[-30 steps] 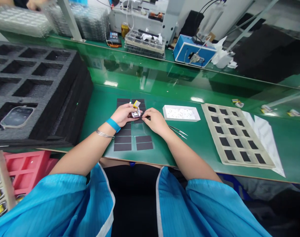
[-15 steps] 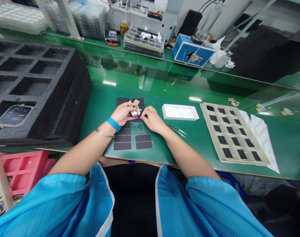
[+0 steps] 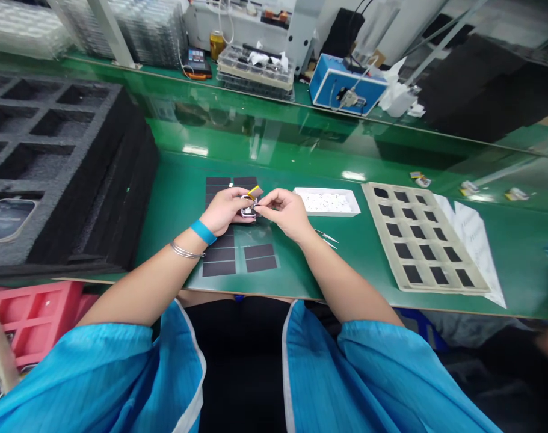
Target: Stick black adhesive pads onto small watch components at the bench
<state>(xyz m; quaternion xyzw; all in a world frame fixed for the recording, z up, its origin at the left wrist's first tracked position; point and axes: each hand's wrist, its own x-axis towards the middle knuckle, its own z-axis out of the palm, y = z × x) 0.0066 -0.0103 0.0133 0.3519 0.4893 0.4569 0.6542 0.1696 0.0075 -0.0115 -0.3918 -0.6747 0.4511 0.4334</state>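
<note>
Head: LH [image 3: 220, 211] holds device [image 3: 247, 211], RH [image 3: 284, 215] curled adj.

Grn bench [image 3: 301, 273], blk strips [image 3: 260, 263], wht box [image 3: 332, 213], tweezers [image 3: 328, 236], beige tray [image 3: 415, 251], wht papers [image 3: 476, 237], dk foam stack [image 3: 113, 192]

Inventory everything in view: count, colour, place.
device: one, silver, centre
strips: several, black, centre
box: one, white, mid-right
tweezers: one, silver, below box
tray: one, beige, right
paper: uncounted, white, beside tray
small parts: several, yellow-white, beyond tray
foam: stacked, grey, left
bins: about two, red, lower left
case: one, blue, top
plastic trays: stacked, clear, upper left
table: one, green, centre
sleeves: two, blue, bottom
left hand: one, holding device
right hand: one, at device
</note>
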